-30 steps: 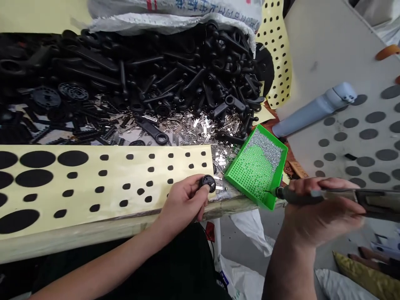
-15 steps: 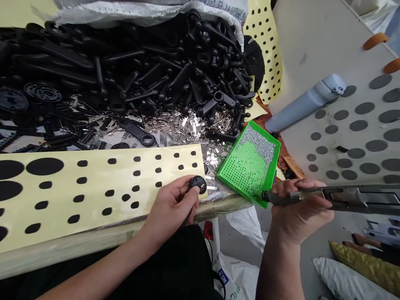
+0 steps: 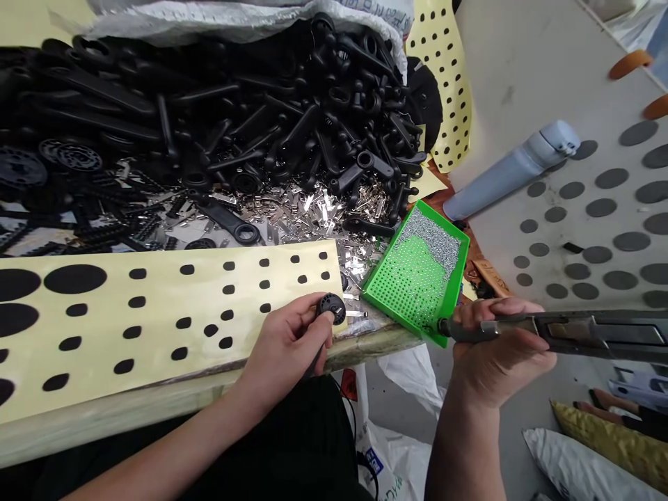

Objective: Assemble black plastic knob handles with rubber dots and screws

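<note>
Between the thumb and fingers of my left hand (image 3: 284,344) is a black plastic part with a round end (image 3: 330,303). That end faces up at the table's front edge, and a small metal piece shows in it. My fingers hide much of its lower part. My right hand (image 3: 490,358) is wrapped round a grey power screwdriver (image 3: 600,330), held level. The screwdriver's nose points left over the near right corner of a green perforated tray (image 3: 385,312). Small silver screws (image 3: 435,240) lie in the tray, heaped toward its far side. Whether a screw sits on the bit, I cannot tell.
Black plastic handles (image 3: 209,132) are piled at the back, with loose metal clips (image 3: 323,209) before them. A yellow sheet with black stickers (image 3: 161,278) covers the front left. At right, a grey cylinder (image 3: 501,174) leans by a white panel (image 3: 522,83).
</note>
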`<state>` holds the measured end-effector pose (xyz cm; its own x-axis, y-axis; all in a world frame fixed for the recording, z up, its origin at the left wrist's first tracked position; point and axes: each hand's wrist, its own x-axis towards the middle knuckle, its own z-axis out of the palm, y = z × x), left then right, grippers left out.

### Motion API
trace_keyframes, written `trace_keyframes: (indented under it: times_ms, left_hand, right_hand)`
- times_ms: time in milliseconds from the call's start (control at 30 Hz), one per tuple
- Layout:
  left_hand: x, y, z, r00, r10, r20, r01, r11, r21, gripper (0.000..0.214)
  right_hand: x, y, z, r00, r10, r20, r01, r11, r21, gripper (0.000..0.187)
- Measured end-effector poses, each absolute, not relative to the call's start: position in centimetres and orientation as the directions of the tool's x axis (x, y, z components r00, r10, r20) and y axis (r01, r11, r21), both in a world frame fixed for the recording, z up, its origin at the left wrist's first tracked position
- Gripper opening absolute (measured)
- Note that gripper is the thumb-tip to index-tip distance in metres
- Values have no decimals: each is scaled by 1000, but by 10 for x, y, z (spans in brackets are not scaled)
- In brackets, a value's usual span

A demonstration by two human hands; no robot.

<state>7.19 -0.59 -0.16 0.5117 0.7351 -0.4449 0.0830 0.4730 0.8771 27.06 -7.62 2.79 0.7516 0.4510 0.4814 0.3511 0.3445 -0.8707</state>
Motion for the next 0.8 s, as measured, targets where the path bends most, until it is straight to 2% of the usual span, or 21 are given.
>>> trace_keyframes:
  times_ms: [133, 333, 400, 500, 600, 667, 800]
  left_hand:
    - [72, -6, -5, 528, 732, -431, 80, 462, 883, 40]
    - [74, -8, -10, 566, 733, -378, 47, 429, 902, 33]
    - [75, -9, -11, 564, 736, -376, 31, 435, 900, 30]
    - [76, -11, -14, 561, 743, -365, 12, 433, 901, 26]
    - [77, -13, -18, 539, 771, -340, -14, 412, 911, 21]
    - [78, -14, -20, 530, 786, -318, -37, 397, 917, 17]
    - [78, -14, -20, 528, 793, -303, -60, 391, 918, 17]
  right_hand:
    - [272, -77, 36, 746, 482, 460, 327, 336, -883, 57]
    - [257, -75, 60, 684, 455, 571, 422, 391, -818, 56]
    - [246, -70, 64, 669, 479, 568, 379, 438, -816, 48]
    - [228, -58, 64, 658, 553, 511, 218, 509, -832, 38]
    - [214, -42, 59, 581, 651, 489, 82, 551, -830, 36]
    - [205, -33, 57, 545, 679, 492, 62, 553, -831, 37]
    - [191, -22, 55, 583, 670, 459, 71, 521, -851, 38]
